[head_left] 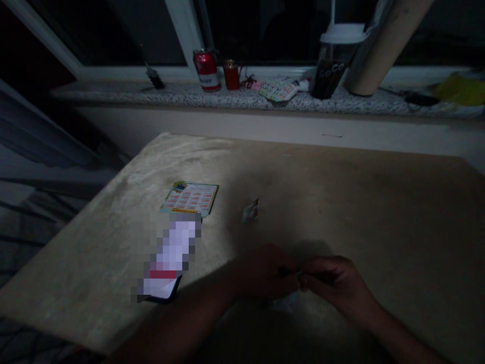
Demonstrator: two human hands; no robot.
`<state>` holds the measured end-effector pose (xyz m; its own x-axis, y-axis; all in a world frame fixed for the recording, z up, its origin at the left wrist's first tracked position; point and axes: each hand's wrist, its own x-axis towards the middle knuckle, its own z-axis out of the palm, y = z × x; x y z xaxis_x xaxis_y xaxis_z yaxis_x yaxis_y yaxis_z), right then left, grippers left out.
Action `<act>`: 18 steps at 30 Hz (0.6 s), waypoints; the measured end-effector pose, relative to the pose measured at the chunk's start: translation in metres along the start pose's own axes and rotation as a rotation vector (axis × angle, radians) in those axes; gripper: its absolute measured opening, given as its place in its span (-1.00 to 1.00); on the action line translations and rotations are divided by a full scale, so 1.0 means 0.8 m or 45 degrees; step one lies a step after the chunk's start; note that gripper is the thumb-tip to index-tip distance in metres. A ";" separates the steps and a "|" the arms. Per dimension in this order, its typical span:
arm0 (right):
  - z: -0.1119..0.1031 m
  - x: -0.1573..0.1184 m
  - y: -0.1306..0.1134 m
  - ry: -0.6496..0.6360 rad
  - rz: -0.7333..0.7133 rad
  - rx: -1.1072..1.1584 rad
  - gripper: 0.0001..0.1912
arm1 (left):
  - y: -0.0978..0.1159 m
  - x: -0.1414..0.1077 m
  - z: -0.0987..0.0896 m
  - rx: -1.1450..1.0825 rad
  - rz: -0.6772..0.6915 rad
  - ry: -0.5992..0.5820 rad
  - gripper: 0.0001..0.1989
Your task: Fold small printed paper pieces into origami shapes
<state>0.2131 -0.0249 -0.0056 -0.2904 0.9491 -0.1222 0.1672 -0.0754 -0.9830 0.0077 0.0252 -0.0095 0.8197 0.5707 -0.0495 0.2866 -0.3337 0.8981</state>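
Over the near part of the table (379, 202), my left hand (267, 273) and my right hand (339, 283) meet fingertip to fingertip. Both are closed in a pinch around something small between them; a tiny greenish spot shows there, but shadow hides what it is. Below the hands lies a pale, see-through scrap (286, 302), too dim to name. A small crumpled wrapper (250, 211) rests beyond my left hand. Left of my left forearm is a phone (178, 247) with a lit, blurred screen. A printed card (192, 197) with rows of red figures lies just beyond the phone.
Along the speckled windowsill (235, 98) stand a red can (206, 71), a small red container (231, 76), a crumpled packet (279, 89), a lidded cup (331, 68) with a straw and a thick tan tube (382, 50). Something yellow (460, 90) lies at the right end.
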 end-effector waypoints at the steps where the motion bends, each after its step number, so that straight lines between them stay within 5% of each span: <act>1: -0.001 0.000 -0.001 -0.012 -0.013 -0.021 -0.86 | -0.002 -0.001 0.002 -0.004 0.014 0.009 -0.75; 12: 0.002 -0.001 0.004 0.157 0.052 -0.103 -0.90 | -0.005 -0.003 0.014 0.006 0.152 0.085 -0.72; 18: 0.001 0.017 -0.012 0.039 0.277 0.222 -0.89 | 0.000 -0.006 0.013 -0.172 -0.086 0.190 -0.74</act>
<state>0.2069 -0.0119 0.0022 -0.2365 0.9135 -0.3311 0.0568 -0.3272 -0.9433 0.0090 0.0147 -0.0141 0.7155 0.6965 -0.0551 0.2610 -0.1933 0.9458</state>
